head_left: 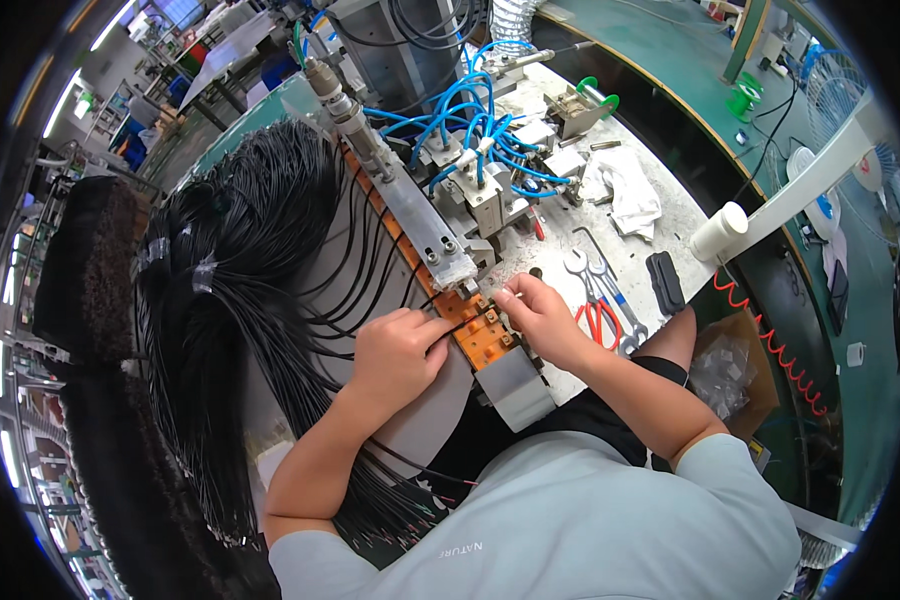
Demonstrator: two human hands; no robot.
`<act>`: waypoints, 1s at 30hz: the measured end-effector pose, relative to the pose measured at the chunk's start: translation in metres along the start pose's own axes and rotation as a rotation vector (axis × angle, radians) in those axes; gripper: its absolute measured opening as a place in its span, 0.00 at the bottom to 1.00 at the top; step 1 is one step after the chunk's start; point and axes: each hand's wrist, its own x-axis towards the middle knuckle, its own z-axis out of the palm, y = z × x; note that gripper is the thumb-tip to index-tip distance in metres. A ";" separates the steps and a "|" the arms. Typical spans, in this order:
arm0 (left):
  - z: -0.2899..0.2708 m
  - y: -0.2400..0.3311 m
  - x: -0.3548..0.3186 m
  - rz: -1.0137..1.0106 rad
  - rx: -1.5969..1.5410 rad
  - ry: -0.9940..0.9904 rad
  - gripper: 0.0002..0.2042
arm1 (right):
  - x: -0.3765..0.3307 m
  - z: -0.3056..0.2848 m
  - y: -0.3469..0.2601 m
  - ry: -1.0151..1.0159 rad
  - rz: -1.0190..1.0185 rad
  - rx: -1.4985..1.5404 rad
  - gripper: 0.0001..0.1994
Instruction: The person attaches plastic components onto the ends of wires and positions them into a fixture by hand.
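Left hand is curled shut, pinching a thin black wire against the orange fixture strip. Right hand pinches closed at the strip's far edge, fingertips on the wire's end. That wire looks light, limp and springy, so it is best gripped close to its tip. A big bundle of black wires lies left on the desk; wrenches rest nearby.
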 end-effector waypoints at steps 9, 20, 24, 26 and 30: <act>-0.014 0.007 0.001 -0.064 -0.289 0.062 0.07 | -0.017 -0.009 -0.029 0.071 0.107 0.211 0.08; -0.008 0.008 0.002 -0.335 -0.928 -0.113 0.10 | -0.040 0.013 -0.052 0.115 -0.718 -0.579 0.06; -0.008 0.008 0.001 -0.270 -0.827 -0.098 0.09 | -0.041 0.016 -0.052 0.101 -0.631 -0.422 0.06; -0.012 0.011 0.001 -0.306 -0.802 -0.104 0.09 | -0.044 0.017 -0.056 0.086 -0.619 -0.406 0.06; -0.012 0.008 -0.002 -0.341 -0.820 -0.086 0.08 | -0.044 0.021 -0.061 0.065 -0.608 -0.377 0.05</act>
